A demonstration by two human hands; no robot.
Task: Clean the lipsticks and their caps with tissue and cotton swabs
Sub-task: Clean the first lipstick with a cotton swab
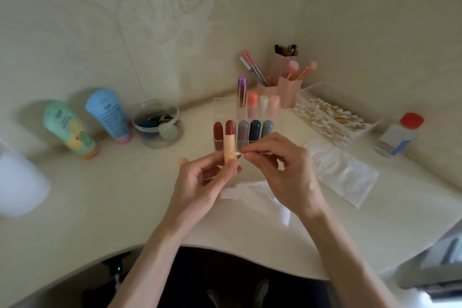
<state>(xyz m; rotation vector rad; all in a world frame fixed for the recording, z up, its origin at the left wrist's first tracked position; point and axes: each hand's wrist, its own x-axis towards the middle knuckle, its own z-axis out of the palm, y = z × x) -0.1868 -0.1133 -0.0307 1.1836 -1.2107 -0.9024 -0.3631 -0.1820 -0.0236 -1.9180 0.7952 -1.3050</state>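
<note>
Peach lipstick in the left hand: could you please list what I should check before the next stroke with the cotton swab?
1. Left hand grips the peach lipstick upright: ok.
2. Right hand pinches the cotton swab: ok.
3. Swab tip against the tube: ok.
4. Peach cap off and set aside: ok.
5. Tissue spread below the hands: ok.
6. Swab tip clean: cannot tell.
</note>
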